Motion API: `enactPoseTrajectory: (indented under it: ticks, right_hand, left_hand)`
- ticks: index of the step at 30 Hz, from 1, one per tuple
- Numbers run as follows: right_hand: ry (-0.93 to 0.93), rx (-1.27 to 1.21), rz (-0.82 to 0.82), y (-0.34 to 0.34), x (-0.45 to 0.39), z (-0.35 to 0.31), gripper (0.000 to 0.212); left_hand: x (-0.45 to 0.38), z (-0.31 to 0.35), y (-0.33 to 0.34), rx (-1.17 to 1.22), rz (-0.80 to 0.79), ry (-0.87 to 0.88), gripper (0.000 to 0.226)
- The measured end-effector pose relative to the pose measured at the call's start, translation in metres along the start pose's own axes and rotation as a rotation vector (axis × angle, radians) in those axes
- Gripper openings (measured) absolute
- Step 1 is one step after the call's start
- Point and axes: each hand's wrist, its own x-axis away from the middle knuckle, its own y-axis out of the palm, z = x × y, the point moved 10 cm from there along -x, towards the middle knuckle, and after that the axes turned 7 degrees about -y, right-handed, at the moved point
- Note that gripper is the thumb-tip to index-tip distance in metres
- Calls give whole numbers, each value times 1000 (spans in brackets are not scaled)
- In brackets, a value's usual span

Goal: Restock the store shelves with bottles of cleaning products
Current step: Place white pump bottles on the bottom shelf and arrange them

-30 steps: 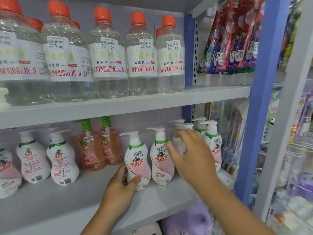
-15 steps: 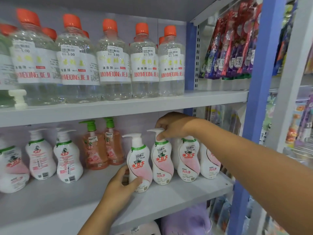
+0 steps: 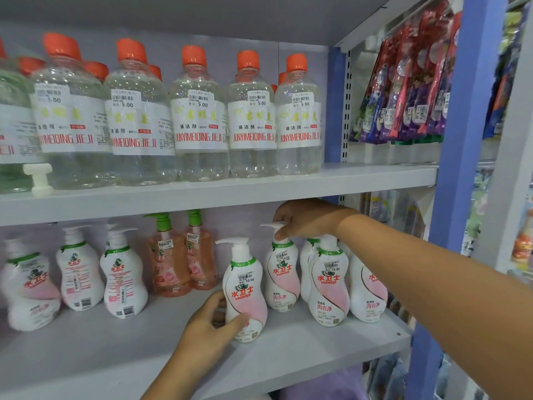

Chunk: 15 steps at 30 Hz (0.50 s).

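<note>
Left hand (image 3: 212, 320) grips the base of a white pump bottle (image 3: 244, 287) standing on the lower shelf (image 3: 288, 353). Right hand (image 3: 305, 219), up and right of it, pinches the pump of the next bottle (image 3: 282, 272).

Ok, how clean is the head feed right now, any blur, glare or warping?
Head view: centre is sharp, labels on the pump bottle in the left hand are readable; far-left pump bottles are smeared; wide-angle bowing bends the shelf edge and blue post; lighting is flat and even, with slight glints on the clear bottles.
</note>
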Motion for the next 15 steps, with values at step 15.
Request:
enactPoseTrajectory:
  ticks: [15]
  right_hand:
    - [113, 227, -2, -24, 60, 31, 55]
  left_hand:
    - [2, 9, 11, -50, 2, 50, 41]
